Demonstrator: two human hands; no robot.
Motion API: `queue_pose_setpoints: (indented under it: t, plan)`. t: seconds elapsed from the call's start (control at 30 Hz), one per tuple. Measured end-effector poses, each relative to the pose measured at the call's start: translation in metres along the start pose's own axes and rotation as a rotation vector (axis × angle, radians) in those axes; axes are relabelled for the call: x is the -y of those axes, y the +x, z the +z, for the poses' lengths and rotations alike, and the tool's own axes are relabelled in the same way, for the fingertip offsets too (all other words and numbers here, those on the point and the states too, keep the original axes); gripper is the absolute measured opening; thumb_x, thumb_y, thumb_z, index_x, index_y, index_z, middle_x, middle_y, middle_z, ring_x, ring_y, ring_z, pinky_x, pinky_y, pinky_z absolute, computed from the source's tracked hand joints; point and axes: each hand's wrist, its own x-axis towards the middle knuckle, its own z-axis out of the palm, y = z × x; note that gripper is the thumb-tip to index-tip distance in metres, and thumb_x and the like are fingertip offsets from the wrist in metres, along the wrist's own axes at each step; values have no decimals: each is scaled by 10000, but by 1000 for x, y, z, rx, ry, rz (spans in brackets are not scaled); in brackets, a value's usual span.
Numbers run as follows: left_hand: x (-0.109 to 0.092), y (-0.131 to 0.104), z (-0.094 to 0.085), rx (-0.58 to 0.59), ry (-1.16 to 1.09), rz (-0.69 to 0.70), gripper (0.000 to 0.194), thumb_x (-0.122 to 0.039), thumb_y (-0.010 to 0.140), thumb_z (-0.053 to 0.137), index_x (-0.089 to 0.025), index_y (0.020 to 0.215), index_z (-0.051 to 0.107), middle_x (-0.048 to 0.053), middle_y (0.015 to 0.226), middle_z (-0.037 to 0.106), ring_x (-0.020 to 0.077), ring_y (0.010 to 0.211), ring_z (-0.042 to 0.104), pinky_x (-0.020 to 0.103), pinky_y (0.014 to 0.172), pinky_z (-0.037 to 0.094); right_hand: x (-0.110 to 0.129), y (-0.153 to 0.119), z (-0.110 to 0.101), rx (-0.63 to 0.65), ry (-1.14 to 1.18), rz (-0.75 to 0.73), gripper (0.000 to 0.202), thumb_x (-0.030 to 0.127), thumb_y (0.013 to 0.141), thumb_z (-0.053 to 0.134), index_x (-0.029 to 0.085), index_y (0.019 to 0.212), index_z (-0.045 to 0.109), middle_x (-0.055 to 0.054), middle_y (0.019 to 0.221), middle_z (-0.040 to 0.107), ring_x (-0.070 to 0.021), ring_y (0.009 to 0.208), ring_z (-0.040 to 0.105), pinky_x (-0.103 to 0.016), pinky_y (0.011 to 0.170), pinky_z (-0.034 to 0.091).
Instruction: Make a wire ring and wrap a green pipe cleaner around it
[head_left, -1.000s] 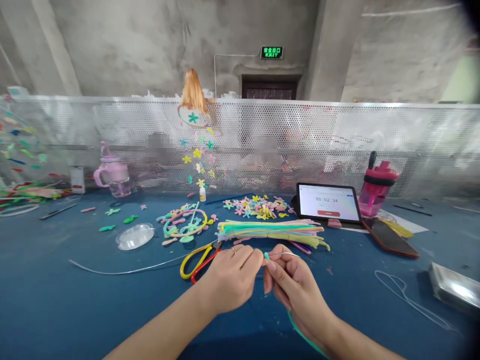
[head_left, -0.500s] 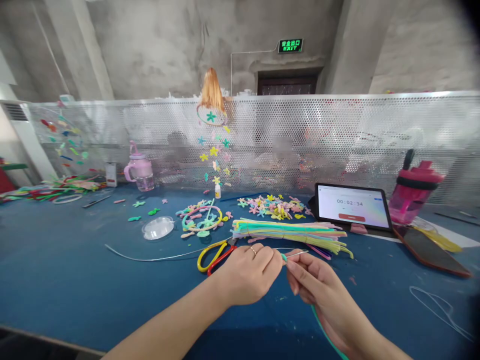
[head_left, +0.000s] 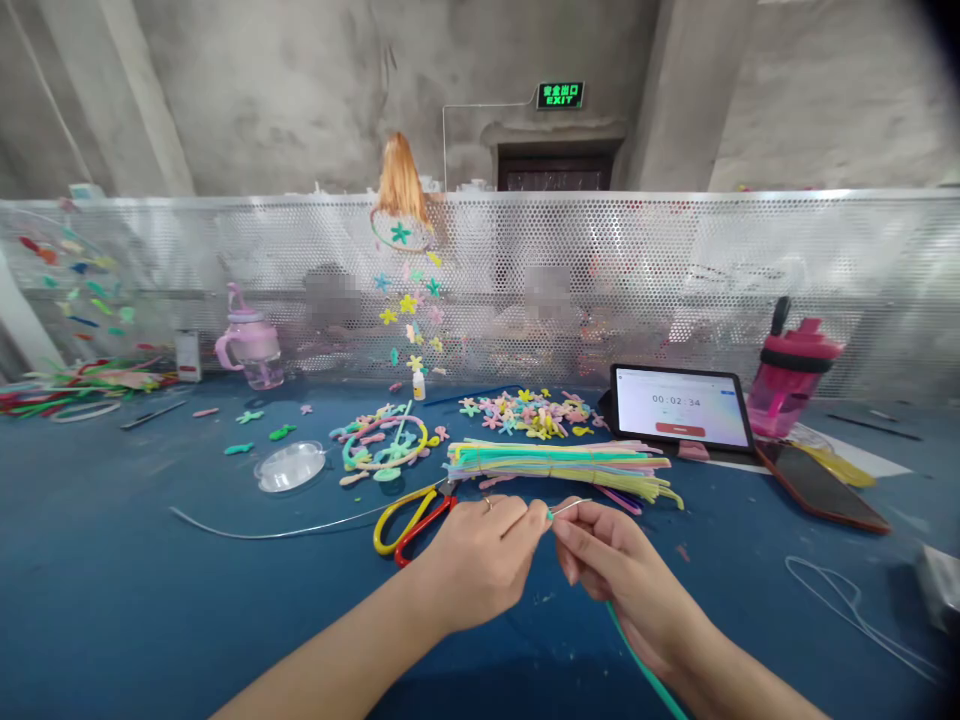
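My left hand (head_left: pixel 484 555), with a ring on one finger, is closed around a silvery wire (head_left: pixel 289 535) and the tip of a green pipe cleaner (head_left: pixel 637 660). Only a small bit of green shows at its fingertips. Close beside it, my right hand (head_left: pixel 611 550) pinches the wire and the pipe cleaner between thumb and fingers. The pipe cleaner's long tail hangs below the right palm towards me. Leftwards, the wire's other end curves over the table. Scissors (head_left: pixel 411 520) with yellow and red handles lie just beyond my left hand.
Behind my hands lies a bundle of pastel pipe cleaners (head_left: pixel 555 460). Small flower shapes (head_left: pixel 532 412) are heaped beyond it. A wrapped hoop (head_left: pixel 386 460), a clear dish (head_left: pixel 291 467), a tablet (head_left: pixel 679 410), a pink bottle (head_left: pixel 795 380) and a phone (head_left: pixel 821 487) surround the work area.
The whole view has swung slightly right, so the table things sit further left. Both hands keep their pinch, and less green shows between them.
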Motion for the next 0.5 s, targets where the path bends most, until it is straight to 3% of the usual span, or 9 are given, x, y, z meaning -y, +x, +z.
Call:
queue_pose_setpoints:
  t: [0.13,0.27,0.4,0.5]
  plan:
    - [1,6,-3,10,-97,-72,192,-134,891,385,-119,895,576,13,609,518,133,528,514,249,454,385,2,1,0,-2,-99,-33,318,472,834,542,158,818,492,59,488,476,-44,410,246,-199,408,151]
    - [1,7,-3,25,-161,-103,172,-130,881,399,-120,893,571,27,645,539,141,562,523,247,493,395,1,1,-5,39,-425,-170,262,405,896,449,166,828,531,32,498,529,-77,446,413,-201,465,282]
    - [0,7,-1,56,-196,-131,172,-133,886,395,-128,894,566,29,648,548,140,570,521,235,504,394,-1,0,-12,-147,-1028,-502,215,310,865,495,179,698,528,15,537,563,-101,463,478,-226,475,278]
    - [-2,8,1,56,-215,-137,166,-131,885,397,-125,879,563,29,645,545,137,570,520,226,499,395,0,0,-18,-294,-1302,-784,140,281,871,505,180,785,551,14,578,583,-121,490,533,-240,484,293]
